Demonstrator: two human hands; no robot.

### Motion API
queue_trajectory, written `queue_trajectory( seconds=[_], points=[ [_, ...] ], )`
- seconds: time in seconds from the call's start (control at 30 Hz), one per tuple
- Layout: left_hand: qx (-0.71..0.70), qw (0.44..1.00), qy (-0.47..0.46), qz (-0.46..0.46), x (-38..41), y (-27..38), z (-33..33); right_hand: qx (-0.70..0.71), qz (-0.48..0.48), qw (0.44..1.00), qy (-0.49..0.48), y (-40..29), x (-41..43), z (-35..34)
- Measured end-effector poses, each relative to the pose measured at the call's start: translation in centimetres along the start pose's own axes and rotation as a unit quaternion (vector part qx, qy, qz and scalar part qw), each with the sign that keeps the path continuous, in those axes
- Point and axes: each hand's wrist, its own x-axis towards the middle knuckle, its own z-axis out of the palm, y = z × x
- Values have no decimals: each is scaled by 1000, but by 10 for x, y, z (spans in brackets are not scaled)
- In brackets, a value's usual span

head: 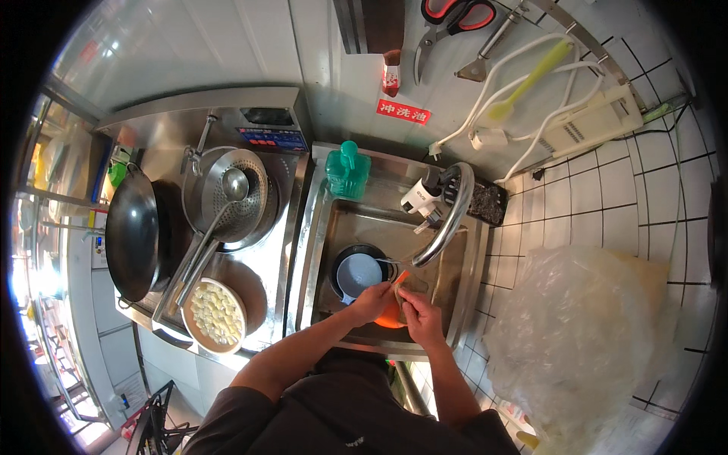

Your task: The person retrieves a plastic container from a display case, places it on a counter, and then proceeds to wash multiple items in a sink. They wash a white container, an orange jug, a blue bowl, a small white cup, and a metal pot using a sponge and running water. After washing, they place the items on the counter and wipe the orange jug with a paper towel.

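Observation:
My left hand (372, 302) grips an orange plastic item (392, 316) over the sink; its full shape is hidden by my hands. My right hand (422, 318) presses a brownish cloth or scouring pad (418, 289) against it, fingers bent around the pad. Just left of the hands, a light blue bowl (358, 273) rests inside a dark pot (339, 257) on the floor of the stainless steel sink (449, 278). The curved chrome faucet (455, 227) reaches over the sink, its mouth close above my hands.
A green pump bottle (348, 173) stands on the sink's back ledge. On the cooktop to the left are a wok (133, 239), a perforated strainer (250, 199) with a ladle (234, 185), and a bowl of pale chunks (216, 315). A large plastic bag (569, 341) is at right.

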Motion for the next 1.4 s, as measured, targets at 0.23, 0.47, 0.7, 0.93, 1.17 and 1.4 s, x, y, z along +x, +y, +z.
queue_trajectory(
  seconds=[0.23, 0.47, 0.7, 0.93, 1.17, 1.4],
  points=[
    [87, 993, 79, 18, 3, 4, 25, -195, -57, 978, 36, 20, 41, 2],
    [-350, 925, 142, -49, 30, 2, 16, -250, -77, 965, 34, -20, 7, 64],
    [-591, 793, 125, -79, 30, -26, 7, -233, -2, 959, 164, -4, -33, 94],
    [-444, 888, 78, -97, 8, -10, -4, 263, 114, 947, 146, 66, -14, 35],
    [13, 987, 156, -36, 18, 18, 3, 34, 164, 985, 44, 49, 37, 20],
    [-75, 965, 232, -99, 80, -7, -15, -160, -66, 980, 98, -3, 63, 57]
  ],
)
